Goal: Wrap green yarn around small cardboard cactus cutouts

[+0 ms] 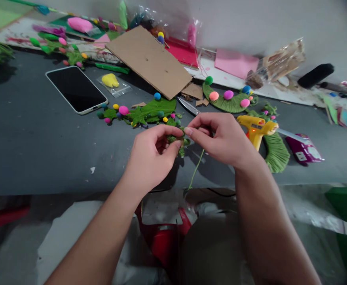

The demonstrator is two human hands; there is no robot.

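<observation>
Between the fingers and thumb of my left hand (149,154) is a small green yarn-wrapped piece (182,149), largely covered by the fingers. My right hand (220,138) pinches at its upper edge, fingertips nearly meeting those of the left. From below the right hand a thin green yarn strand (196,170) hangs past the table's front edge. Just beyond the hands lie green felt pieces (161,110) with coloured pompoms and scissors (188,106), their handles hidden by the right hand. A yellow glue gun (256,128) rests right of that hand, showing a small red light.
A phone (76,89) lies at left, near a small bag with a yellow lump (110,80). Cardboard (149,59) leans across the back. Yarn-wrapped green arcs (275,152) and a purple packet (304,148) are at right. The grey table's front edge (57,194) runs below my hands.
</observation>
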